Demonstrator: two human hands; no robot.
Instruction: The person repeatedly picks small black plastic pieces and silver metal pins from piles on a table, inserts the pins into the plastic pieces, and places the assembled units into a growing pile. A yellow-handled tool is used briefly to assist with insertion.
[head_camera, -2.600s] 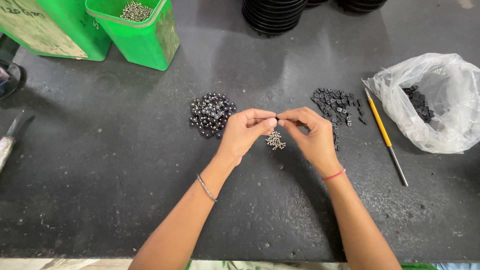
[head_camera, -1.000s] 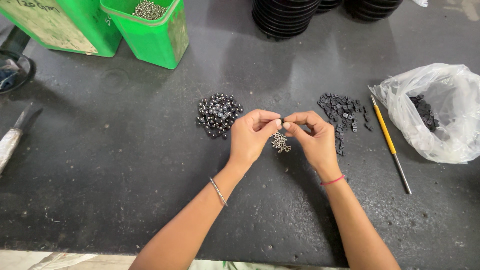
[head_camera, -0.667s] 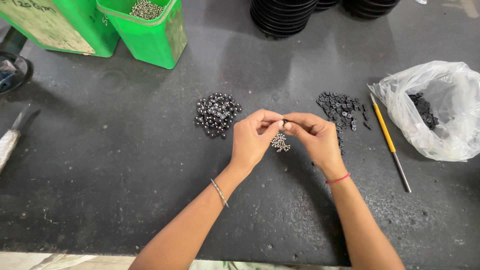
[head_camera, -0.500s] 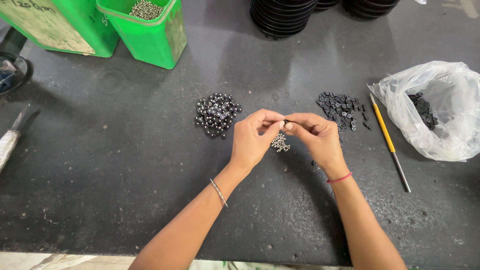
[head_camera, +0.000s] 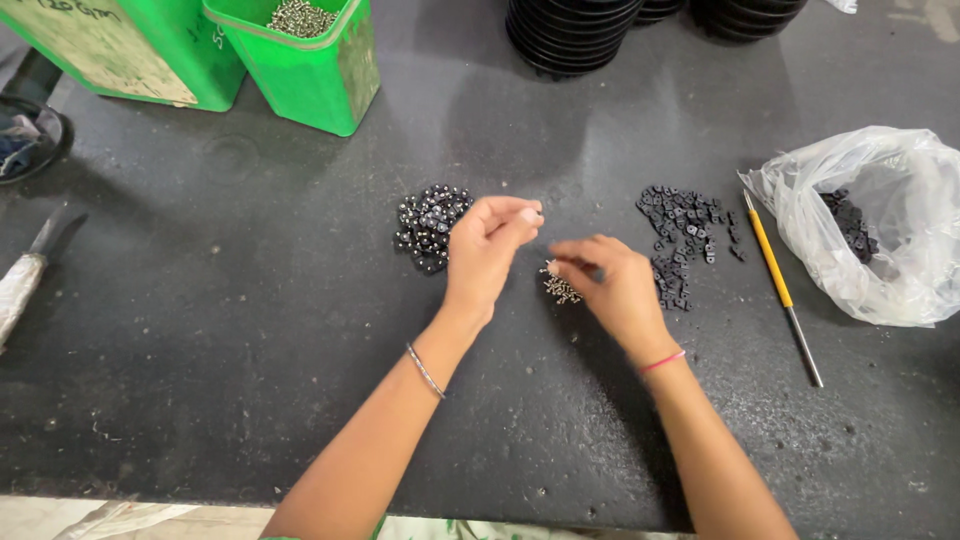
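Two bare hands worked close together over the middle of a dark, speckled table (head_camera: 200, 330). The left hand (head_camera: 487, 250) was raised a little, its fingers curled and the thumb and forefinger pinched together at the tip; whatever sat in the pinch was too small to make out. The right hand (head_camera: 610, 285) was lower, fingers bent downward and drawn narrow, fingertips touching or just above a small heap of tiny silvery screws (head_camera: 560, 288) that lay on the table between the two hands. Whether it had picked one up could not be told.

Just left of the left hand lay a pile of shiny dark round parts (head_camera: 428, 225). Just right of the right hand lay a scattered pile of small black square pieces (head_camera: 685, 230). Further right lay a yellow-handled tool (head_camera: 778, 280) with a thin metal shaft, and beside it a clear plastic bag (head_camera: 880, 225) holding more black pieces. At the far edge stood a green bin (head_camera: 310, 70) with silvery parts inside and stacks of black discs (head_camera: 580, 35).
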